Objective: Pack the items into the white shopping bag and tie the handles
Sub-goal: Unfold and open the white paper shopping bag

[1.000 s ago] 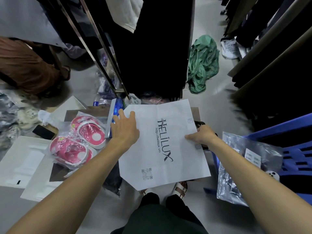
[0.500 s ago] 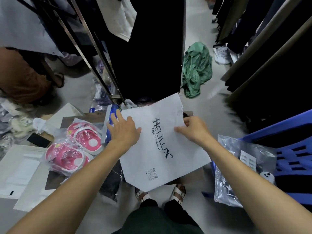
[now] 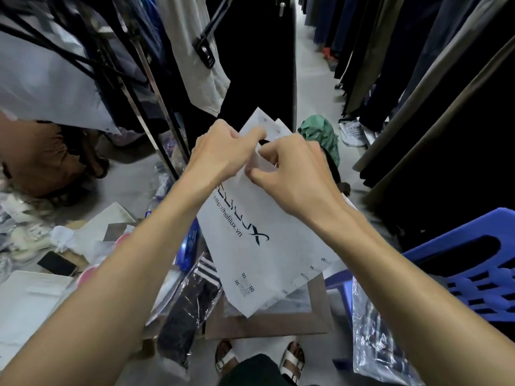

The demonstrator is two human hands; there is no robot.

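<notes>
The white shopping bag [image 3: 262,246], printed with a dark logo and a web address, is lifted off the low table and tilted away from me. My left hand [image 3: 220,154] pinches its top edge from the left. My right hand [image 3: 289,174] grips the same edge from the right, and the two layers part slightly at the top. Below my left arm lies a black striped garment in clear plastic [image 3: 192,299]. Another clear packet with dark contents [image 3: 373,341] leans against the blue crate. The pink items [image 3: 89,274] are mostly hidden behind my left forearm.
A brown low table [image 3: 278,321] stands before my sandalled feet. A blue plastic crate [image 3: 468,266] is at the right. Clothes racks with dark garments [image 3: 262,57] hang ahead and to the right. A phone [image 3: 57,263], white flat boxes [image 3: 25,299] and a green cloth [image 3: 320,135] lie on the floor.
The bag lay flat under both hands; now both hands have lifted it and moved to its top edge, pulling the layers apart. The view has tilted upward.
</notes>
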